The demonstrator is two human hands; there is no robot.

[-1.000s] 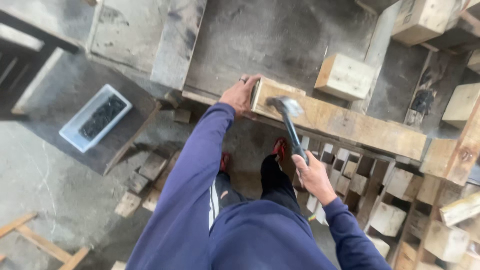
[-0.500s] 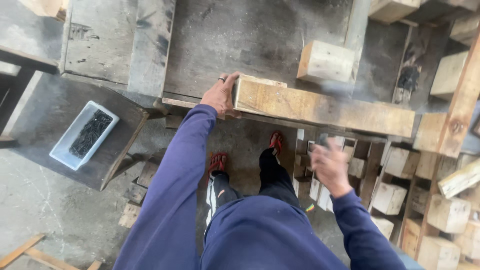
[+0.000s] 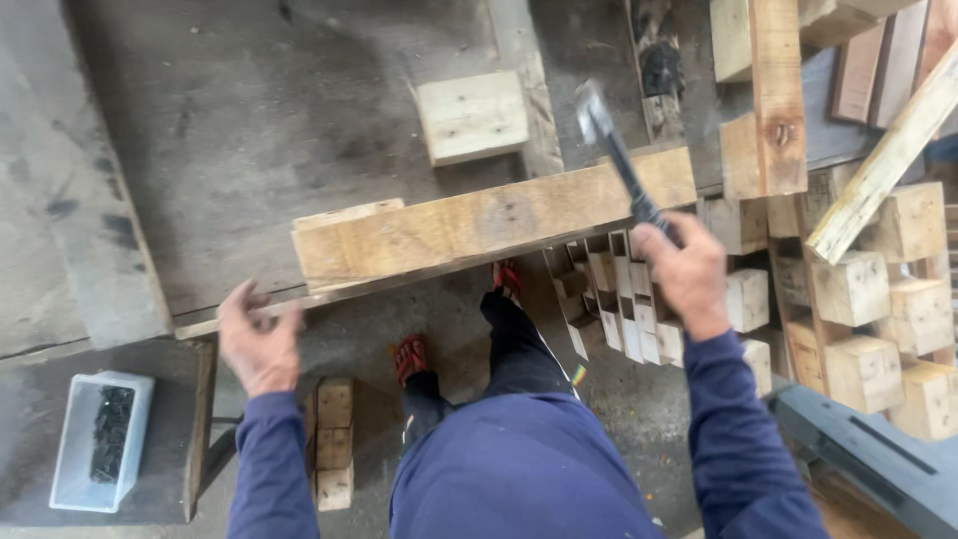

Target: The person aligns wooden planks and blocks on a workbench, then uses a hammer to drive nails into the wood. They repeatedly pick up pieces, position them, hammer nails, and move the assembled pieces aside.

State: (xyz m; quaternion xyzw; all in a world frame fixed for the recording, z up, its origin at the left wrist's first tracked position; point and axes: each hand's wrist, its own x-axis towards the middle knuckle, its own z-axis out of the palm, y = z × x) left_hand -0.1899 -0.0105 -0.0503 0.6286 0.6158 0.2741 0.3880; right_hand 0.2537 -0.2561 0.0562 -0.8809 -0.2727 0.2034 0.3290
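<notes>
A long wooden plank (image 3: 489, 225) stands on edge along the front of the grey workbench (image 3: 249, 130). My right hand (image 3: 682, 268) grips the black handle of a hammer (image 3: 611, 150), whose metal head is raised above the plank's right end. My left hand (image 3: 257, 339) hovers with its fingers spread just off the bench's front edge, left of the plank and not touching it. A square wooden block (image 3: 472, 117) lies on the bench behind the plank.
Many wooden blocks (image 3: 878, 299) and planks (image 3: 878, 170) are piled at the right. A white tray of dark nails (image 3: 102, 439) sits on a low surface at the lower left. Small blocks (image 3: 334, 439) lie on the floor by my red shoes (image 3: 410, 357).
My left hand has come off the plank's left end and dropped back below the bench edge. My right hand has lifted the hammer up over the plank's right end. The camera view shifted.
</notes>
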